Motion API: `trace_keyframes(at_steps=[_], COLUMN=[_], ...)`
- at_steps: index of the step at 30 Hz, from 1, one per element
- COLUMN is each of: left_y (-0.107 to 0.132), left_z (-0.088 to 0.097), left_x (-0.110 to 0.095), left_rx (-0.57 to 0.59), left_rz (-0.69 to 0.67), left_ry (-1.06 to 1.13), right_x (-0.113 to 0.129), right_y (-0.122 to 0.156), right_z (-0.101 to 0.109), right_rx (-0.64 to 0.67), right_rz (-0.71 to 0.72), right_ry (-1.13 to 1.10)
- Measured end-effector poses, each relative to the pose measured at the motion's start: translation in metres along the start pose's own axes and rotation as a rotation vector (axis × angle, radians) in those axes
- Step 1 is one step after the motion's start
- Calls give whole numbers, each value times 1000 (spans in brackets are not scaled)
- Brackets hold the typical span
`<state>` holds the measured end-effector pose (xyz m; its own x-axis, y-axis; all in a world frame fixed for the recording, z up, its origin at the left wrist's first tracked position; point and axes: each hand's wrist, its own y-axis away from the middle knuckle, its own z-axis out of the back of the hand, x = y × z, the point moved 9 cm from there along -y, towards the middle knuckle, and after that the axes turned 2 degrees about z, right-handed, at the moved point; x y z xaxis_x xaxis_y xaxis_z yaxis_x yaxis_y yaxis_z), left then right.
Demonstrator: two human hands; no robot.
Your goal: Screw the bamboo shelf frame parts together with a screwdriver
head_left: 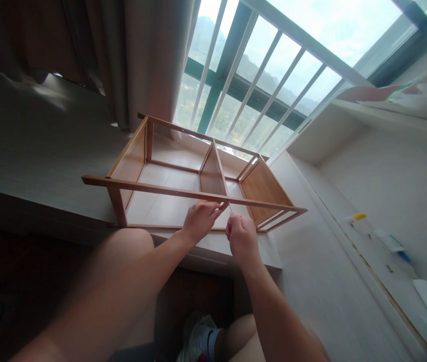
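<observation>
A wooden shelf frame [183, 190] lies on its side on a pale ledge below the window, with panels at both ends and a divider panel [213, 171] in the middle. My left hand [201, 220] is closed on the frame where the divider meets the near rail, fingers pressed against the wood. Just right of it, my right hand [242, 236] is shut in a pinch around a thin metal rod [230, 206], perhaps a hex key. The rod's upper end meets the near rail at the divider joint; its lower part is hidden in my fist.
Behind the frame stands a barred window [258, 75], with a curtain [153, 60] to its left. On the white surface at right lie a yellow item [359, 216], a blue-and-white packet [394, 245] and small pieces. My knee [130, 246] is close to the ledge's front edge.
</observation>
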<state>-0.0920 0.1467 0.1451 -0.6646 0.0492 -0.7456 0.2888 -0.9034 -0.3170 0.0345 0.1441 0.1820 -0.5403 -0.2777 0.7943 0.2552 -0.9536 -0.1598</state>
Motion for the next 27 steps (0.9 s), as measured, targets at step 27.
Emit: trace_keyframes(at_steps=[27], left_y=[0], left_z=[-1], left_x=[0], left_rx=[6], left_rz=[-43], left_ry=[41], right_x=[3], right_y=[20], right_z=[-52], right_rx=[3], right_rz=[-335], right_ry=[-1314])
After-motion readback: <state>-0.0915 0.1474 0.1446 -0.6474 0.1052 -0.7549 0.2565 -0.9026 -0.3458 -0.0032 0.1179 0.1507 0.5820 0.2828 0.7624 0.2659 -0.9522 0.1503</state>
